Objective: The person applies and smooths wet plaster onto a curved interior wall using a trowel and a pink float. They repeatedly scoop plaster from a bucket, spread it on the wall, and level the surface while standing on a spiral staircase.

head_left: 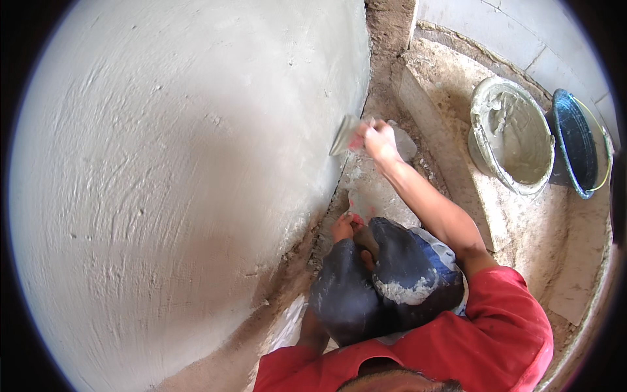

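In my right hand (381, 142) is a wide-bladed putty knife (344, 135), blurred by motion, its blade at the lower edge of the wet grey plastered wall (196, 157). A bit of red shows at its handle. Closer to me, my left hand (343, 227) grips a second putty knife (360, 206) with a red handle, low in front of my knees. Its blade points away from me over the floor (356, 173), which is spotted with plaster bits. Part of my left hand is hidden behind my knee.
On the right stands a bucket (519, 137) with grey wet plaster inside and on its rim. Beside it is a dark blue bucket (578, 144) with a yellowish handle. A long board-like ledge (437, 130) runs between floor and buckets. White block wall (509, 29) rises behind.
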### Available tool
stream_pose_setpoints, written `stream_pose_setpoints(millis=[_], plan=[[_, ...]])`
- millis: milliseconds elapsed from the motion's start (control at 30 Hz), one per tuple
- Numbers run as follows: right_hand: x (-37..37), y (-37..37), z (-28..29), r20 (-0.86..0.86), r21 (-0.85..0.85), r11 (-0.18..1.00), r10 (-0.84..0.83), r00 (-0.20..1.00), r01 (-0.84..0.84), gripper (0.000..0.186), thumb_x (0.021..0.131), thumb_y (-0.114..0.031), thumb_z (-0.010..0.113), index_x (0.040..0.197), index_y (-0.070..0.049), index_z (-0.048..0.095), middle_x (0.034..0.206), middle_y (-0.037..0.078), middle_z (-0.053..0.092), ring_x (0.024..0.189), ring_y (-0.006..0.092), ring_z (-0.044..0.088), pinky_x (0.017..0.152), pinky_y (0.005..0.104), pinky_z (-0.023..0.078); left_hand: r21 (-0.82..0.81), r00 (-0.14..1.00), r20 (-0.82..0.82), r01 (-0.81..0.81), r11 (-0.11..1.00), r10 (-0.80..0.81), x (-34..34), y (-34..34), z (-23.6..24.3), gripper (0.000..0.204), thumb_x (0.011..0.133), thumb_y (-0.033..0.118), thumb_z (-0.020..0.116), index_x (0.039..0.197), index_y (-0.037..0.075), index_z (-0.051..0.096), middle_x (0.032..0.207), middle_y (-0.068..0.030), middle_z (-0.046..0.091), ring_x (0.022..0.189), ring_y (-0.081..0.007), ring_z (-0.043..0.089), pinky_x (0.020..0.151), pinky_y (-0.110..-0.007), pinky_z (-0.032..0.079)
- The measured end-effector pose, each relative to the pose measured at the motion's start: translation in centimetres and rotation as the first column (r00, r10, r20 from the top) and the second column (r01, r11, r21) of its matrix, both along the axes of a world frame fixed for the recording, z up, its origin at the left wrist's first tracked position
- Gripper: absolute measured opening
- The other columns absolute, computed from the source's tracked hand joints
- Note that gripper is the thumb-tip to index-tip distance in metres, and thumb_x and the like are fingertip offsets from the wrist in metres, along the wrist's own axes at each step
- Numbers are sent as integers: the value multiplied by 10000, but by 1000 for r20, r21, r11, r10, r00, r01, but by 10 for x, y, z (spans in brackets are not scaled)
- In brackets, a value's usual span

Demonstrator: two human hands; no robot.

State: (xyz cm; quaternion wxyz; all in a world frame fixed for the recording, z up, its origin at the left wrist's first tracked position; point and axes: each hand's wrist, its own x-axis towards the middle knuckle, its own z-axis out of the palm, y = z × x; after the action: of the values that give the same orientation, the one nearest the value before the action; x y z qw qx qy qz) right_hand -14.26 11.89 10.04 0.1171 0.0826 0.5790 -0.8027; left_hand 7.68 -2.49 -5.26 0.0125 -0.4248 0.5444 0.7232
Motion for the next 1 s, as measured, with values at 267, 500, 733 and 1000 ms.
stream_pose_setpoints(millis=[267, 500, 733, 1000], plan=[[-34, 34, 232, -305, -95, 995, -38, 952, 9, 368, 951, -106, 606, 1198, 166, 574, 1063, 217, 653, 914, 279, 688, 752, 412, 689, -24, 991, -58, 116, 993, -117, -4, 5, -4, 235, 1055, 194, 531, 963, 24, 663, 883, -88, 689, 804, -219, 663, 725, -333, 540], [-15, 126, 335, -643, -71, 992, -123, 756, 101, 215, 970, -105, 568, 1047, 82, 642, 961, 159, 696, 752, 198, 675, 632, 294, 579, -14, 995, -101, -15, 1000, 13, -13, 6, -32, 293, 1025, 177, 580, 844, -23, 695, 742, -98, 687, 653, -186, 613, 642, -336, 481], [14, 92, 158, -250, -18, 987, -161, 955, 162, 245, 1041, -137, 537, 1153, 51, 647, 940, 164, 754, 762, 241, 750, 678, 391, 626, 39, 988, -150, 28, 999, -22, -8, -9, -25, 313, 1021, 178, 577, 832, -34, 707, 764, -119, 700, 666, -196, 620, 643, -340, 491], [10, 24, 125, -248, -129, 968, 180, 952, -217, 205, 933, -72, 559, 1049, 93, 589, 826, 171, 697, 736, 268, 729, 674, 419, 642, -86, 997, -46, 57, 995, -61, -6, 2, -3, 295, 1014, 155, 587, 821, -31, 710, 746, -107, 694, 660, -201, 628, 665, -340, 502]])
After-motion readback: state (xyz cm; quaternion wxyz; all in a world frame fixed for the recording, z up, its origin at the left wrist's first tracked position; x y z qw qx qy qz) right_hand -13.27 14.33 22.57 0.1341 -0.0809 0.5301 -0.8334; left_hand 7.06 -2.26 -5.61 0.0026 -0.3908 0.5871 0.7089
